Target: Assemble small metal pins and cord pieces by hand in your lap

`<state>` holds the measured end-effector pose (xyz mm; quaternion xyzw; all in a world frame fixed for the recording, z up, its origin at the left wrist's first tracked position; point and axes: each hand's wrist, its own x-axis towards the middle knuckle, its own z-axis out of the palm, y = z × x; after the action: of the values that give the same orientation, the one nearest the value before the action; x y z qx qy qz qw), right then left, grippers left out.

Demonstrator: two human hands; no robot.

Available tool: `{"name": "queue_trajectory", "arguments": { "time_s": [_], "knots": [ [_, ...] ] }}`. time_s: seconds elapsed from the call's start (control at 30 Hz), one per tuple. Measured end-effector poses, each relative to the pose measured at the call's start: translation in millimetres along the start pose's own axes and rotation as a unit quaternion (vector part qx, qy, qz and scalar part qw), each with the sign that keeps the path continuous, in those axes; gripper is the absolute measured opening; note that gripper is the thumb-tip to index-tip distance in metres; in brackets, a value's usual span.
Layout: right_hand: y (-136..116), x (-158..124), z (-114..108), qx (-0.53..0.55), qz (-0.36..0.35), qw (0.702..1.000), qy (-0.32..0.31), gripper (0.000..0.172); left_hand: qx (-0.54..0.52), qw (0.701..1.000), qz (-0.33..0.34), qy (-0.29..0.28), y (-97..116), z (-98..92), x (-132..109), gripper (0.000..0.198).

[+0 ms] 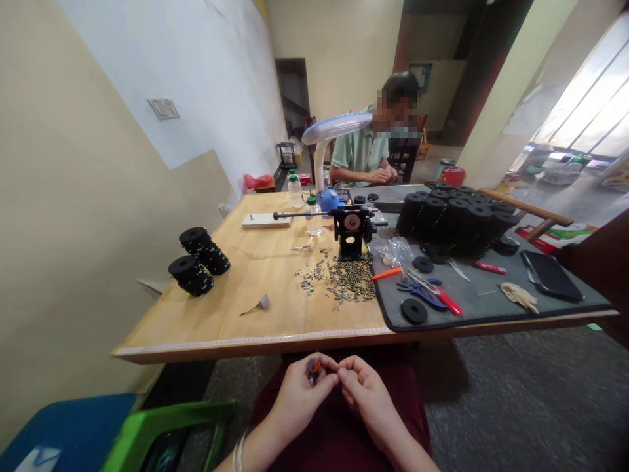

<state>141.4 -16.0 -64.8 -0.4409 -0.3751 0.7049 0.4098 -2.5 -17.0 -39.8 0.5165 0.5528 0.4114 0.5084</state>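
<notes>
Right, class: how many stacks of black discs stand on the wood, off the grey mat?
2, both on the left of the table: a nearer stack, and a farther stack just behind it and to its right, partly hidden by it.

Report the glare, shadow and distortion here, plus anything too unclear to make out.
Head view: glare washes out the window at upper right; head view: a dark shadow falls on the floor, low and right of centre; head view: edges look stretched and slanted; head view: the orange-and-dark item in the left hand is too unclear to identify.
</notes>
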Motion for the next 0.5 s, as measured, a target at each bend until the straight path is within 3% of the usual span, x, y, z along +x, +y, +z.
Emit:
{"name": "queue_trajectory", "arguments": {
  "time_s": [0.1,0.2,0.33,0.5],
  "knots": [
    [-2.9,-2.3,-1.8,-0.066,0.002,0.998,-0.019,0.038,-0.045,0.999,-0.001,0.007,7.3,-7.3,-0.6,0.016],
    [-3.6,-3.4,-2.6,-0.119,-0.012,0.993,-0.014,0.032,-0.074,0.997,-0.014,-0.026,13.2,-13.9,-1.2,0.017],
    [1.3,-0.9,-3.1,-0.090,-0.016,0.996,-0.003,0.027,-0.079,0.996,-0.028,-0.036,12.0,-18.0,2.0,0.019],
    [12.4,3.0,-4.2,-0.062,-0.044,0.997,-0.006,0.026,-0.082,0.996,-0.029,0.009,3.0,-21.7,13.8,0.024]
  ]
}}
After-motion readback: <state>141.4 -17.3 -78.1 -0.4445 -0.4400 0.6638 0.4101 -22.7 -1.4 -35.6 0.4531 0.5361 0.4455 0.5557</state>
